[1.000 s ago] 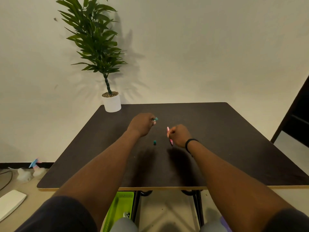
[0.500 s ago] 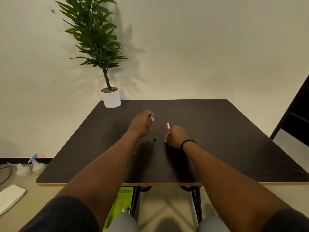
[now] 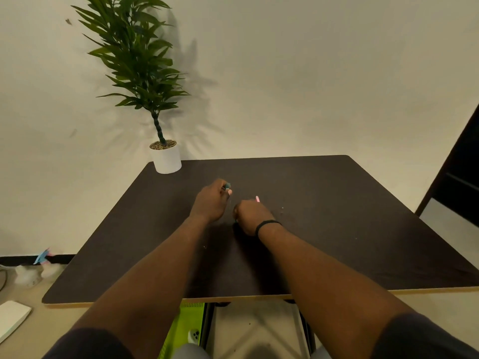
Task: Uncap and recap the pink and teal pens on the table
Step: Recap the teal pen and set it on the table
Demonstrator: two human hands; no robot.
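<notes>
Both hands are out over the dark table (image 3: pixel 337 216), knuckles up, close together near its middle. The left hand (image 3: pixel 211 200) is curled tight around the teal pen (image 3: pixel 227 187) — only its tip pokes out past the fingertips, on the far side of the fist. Just to its right, the right hand (image 3: pixel 250 215) is clenched on the pink pen (image 3: pixel 257 199), whose pale end sticks up beyond the knuckles. A black wristband (image 3: pixel 267 225) sits behind that fist. Away at the far left corner stands a potted plant (image 3: pixel 166 158), well apart from either grip.
</notes>
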